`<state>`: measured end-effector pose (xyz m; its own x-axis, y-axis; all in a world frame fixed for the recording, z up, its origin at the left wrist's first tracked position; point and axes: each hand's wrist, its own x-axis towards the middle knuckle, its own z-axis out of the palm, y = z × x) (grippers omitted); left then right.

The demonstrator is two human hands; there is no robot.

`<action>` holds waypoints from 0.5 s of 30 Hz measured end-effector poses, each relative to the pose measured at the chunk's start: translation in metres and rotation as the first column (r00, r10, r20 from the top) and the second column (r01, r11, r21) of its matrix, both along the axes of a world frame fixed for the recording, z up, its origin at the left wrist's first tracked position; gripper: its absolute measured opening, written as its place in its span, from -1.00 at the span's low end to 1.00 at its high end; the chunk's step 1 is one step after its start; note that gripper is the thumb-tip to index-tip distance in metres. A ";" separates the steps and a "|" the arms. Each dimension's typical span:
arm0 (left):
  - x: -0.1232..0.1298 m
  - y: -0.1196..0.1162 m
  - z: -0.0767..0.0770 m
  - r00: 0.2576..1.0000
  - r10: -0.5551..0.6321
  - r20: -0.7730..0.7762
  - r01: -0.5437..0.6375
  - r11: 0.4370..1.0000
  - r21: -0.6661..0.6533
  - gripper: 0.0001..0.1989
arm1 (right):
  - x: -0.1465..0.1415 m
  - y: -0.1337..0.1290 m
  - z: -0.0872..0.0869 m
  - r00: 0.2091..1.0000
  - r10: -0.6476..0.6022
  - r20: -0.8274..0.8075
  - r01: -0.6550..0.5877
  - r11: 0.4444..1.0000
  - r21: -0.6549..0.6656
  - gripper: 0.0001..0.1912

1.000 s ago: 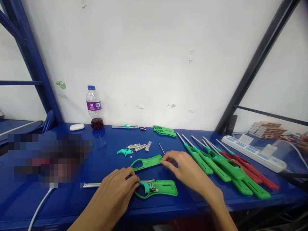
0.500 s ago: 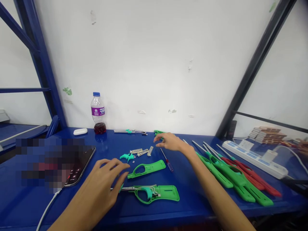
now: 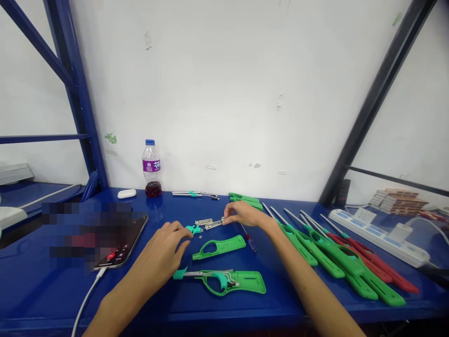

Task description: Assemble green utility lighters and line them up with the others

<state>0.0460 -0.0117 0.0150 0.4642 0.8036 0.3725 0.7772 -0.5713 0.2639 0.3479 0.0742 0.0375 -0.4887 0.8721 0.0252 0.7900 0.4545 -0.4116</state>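
My right hand (image 3: pixel 243 214) pinches a small clear lighter fuel tank (image 3: pixel 223 220), mostly hidden by the fingertips. Two similar fuel tanks (image 3: pixel 213 225) lie just left of it. My left hand (image 3: pixel 166 248) hovers with thumb and fingers apart, close to some teal triggers (image 3: pixel 195 229). Below the triggers rests an empty green lighter half-shell (image 3: pixel 220 246). Nearer to me lies another green half-shell (image 3: pixel 250 282) with a metal tube, teal trigger and wires set in it. A purple-handled screwdriver (image 3: pixel 251 243) lies under my right wrist.
Several green and red lighters (image 3: pixel 336 252) lie at the right, beside a white power strip (image 3: pixel 379 236). At the back are metal tubes (image 3: pixel 189 194), green shells (image 3: pixel 244 200) and a drink bottle (image 3: pixel 152 171). A phone (image 3: pixel 129 243) with a cable lies left.
My right hand has lowered onto the rightmost fuel tank and closed its fingertips on it. My left hand has moved slightly toward the teal triggers. The view has shifted a little.
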 end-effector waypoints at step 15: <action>0.040 0.045 -0.005 0.972 -0.117 -0.202 0.128 0.991 0.041 -0.78 | 0.010 -0.150 0.017 0.890 -0.160 -0.427 0.228 0.967 0.113 -0.89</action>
<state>0.0859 0.0338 0.0099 0.6269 0.7174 0.3040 0.7342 -0.6745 0.0775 0.3582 -0.0761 0.0546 -0.2262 0.9166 0.3298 0.6444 0.3947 -0.6550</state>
